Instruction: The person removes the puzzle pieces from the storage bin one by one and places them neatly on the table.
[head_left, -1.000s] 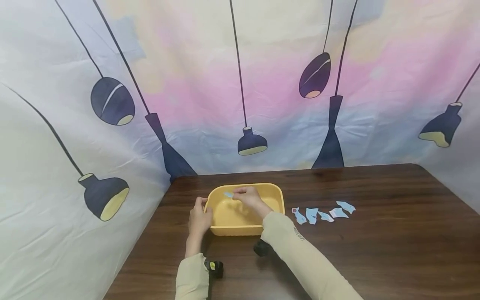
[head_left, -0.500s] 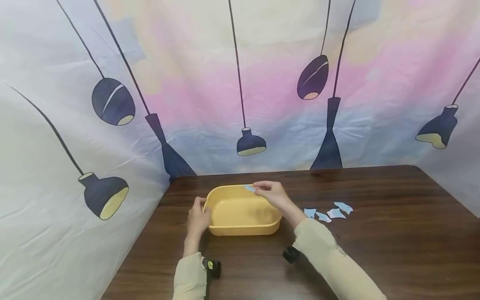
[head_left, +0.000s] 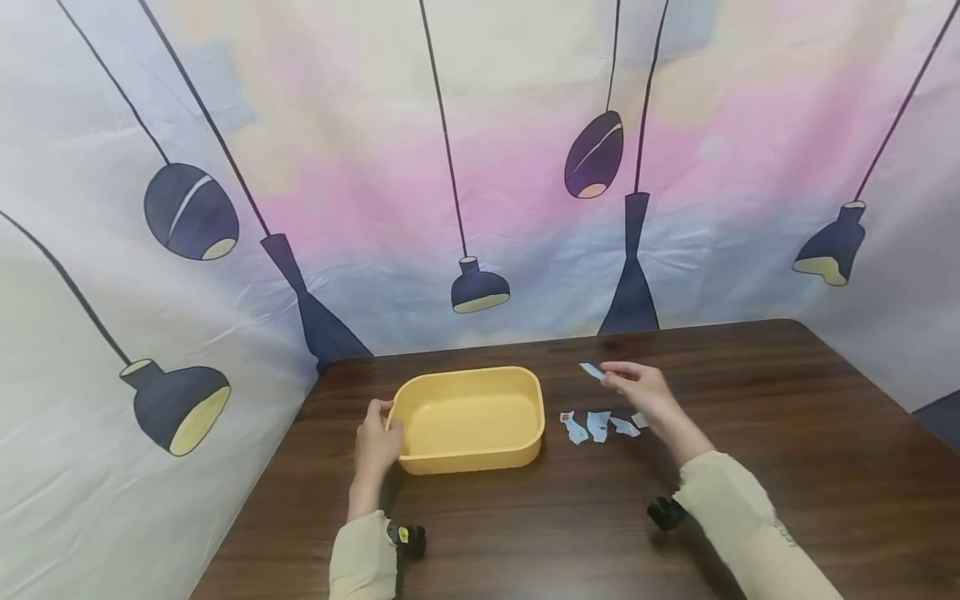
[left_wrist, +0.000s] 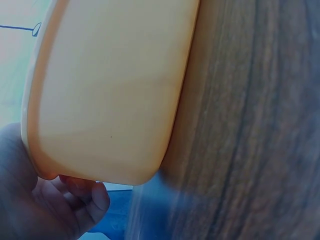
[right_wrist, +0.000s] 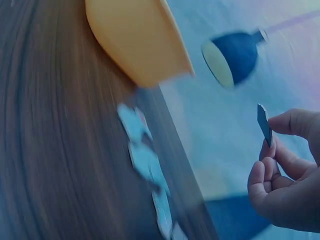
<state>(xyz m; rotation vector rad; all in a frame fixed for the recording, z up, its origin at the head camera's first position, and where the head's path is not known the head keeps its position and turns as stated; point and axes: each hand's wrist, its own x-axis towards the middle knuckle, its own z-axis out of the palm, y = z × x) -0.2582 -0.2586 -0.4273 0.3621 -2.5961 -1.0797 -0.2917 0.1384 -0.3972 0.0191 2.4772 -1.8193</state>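
Observation:
The yellow plastic basin [head_left: 468,462] stands on the table. At its left end my left hand [head_left: 377,442] grips the rim; the left wrist view shows curled fingers [left_wrist: 85,200] at the basin wall [left_wrist: 115,100]. My right hand [head_left: 647,396] is to the right of the basin, raised over the table. Between thumb and fingertips it pinches a small light-blue piece of card [head_left: 592,370], which the right wrist view shows edge-on as a thin card piece [right_wrist: 264,125]. Below that hand, several jagged light-blue card pieces [head_left: 598,426] lie in a row, the rightmost partly hidden by the hand.
The dark wood table [head_left: 525,533] reaches back to a fabric backdrop [head_left: 375,167] printed with hanging lamps. A small black device [head_left: 407,540] is strapped at the left wrist, and another black device [head_left: 666,513] at the right.
My right hand has moved from over the basin to the right with the card piece, now above the other pieces. My left hand stays at the basin rim. The head view has turned slightly right.

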